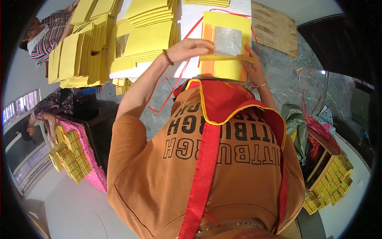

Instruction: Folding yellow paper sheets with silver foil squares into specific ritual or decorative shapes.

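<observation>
A stack of yellow paper (207,34) lies at the table's near edge, in front of my body. A silver foil square (227,40) shows on its top sheet, between orange bands. Across it, just below the foil, runs a narrow yellow paper edge (227,58); whether it is a fold or a separate strip I cannot tell. My right hand (254,67) grips this edge at its right end, thumb on the upper side. At the stack's left side, my left hand (193,49) reaches over with fingers stretched out flat, touching or just above the paper.
Piles of yellow paper (151,40) cover the white table's left part. Red string (183,73) loops around the stack and hangs off the edge. A plywood board (274,26) lies to the right. Two people (51,34) are at the left, beside more yellow bundles (71,149).
</observation>
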Tool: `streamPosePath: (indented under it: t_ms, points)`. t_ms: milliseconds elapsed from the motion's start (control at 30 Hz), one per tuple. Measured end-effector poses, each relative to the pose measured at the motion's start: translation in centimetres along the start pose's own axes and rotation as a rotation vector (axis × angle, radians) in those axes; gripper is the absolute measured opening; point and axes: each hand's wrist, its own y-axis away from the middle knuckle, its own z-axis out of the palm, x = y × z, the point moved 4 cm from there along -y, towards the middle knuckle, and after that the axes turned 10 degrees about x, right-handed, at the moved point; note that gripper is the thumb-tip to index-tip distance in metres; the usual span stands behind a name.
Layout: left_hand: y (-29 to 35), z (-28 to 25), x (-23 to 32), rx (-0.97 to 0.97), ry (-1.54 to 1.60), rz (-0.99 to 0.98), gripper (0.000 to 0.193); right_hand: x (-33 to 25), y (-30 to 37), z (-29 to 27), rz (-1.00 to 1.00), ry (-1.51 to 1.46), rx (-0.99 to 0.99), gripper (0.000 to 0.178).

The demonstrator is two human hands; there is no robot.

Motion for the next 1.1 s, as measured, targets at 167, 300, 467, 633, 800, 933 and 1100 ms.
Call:
streamPosePath:
  t_ms: [167, 300, 467, 633, 800, 933, 1100]
  points:
    - [0.6, 0.0, 0.2, 0.225, -0.431, 0.29, 0.049, 0.6, 0.1, 0.3, 0.091, -0.135, 0.076, 0.032]
    - [0.2, 0.7, -0.4, 0.368, -0.655, 0.462, 0.031, -1.1, -1.0, -0.8, -0.071, 0.125, 0.075, 0.03]
    - [2.3, 1.9, 1.5, 0.396, -0.733, 0.572, 0.027, -7.0, 0.1, -2.8, -0.336, 0.538, 0.088, 0.027]
    - [4.0, 3.8, 0.7, 0.401, -0.702, 0.336, 0.019, -6.3, 1.7, -2.2, -0.097, 0.176, -0.057, 0.022]
    - [2.8, 3.2, -0.9, 0.627, -0.397, -0.026, 0.027, -4.0, 0.3, -0.9, 0.279, 0.114, 0.037, 0.029]
    - [1.4, 2.8, -2.7, 0.721, -0.184, -0.194, 0.031, -3.5, -1.6, -0.1, 0.28, 0.077, 0.142, 0.031]
    - [0.6, 2.2, -3.0, 0.762, -0.284, -0.227, 0.031, -3.0, -1.9, 0.0, 0.429, 0.142, 0.267, 0.038]
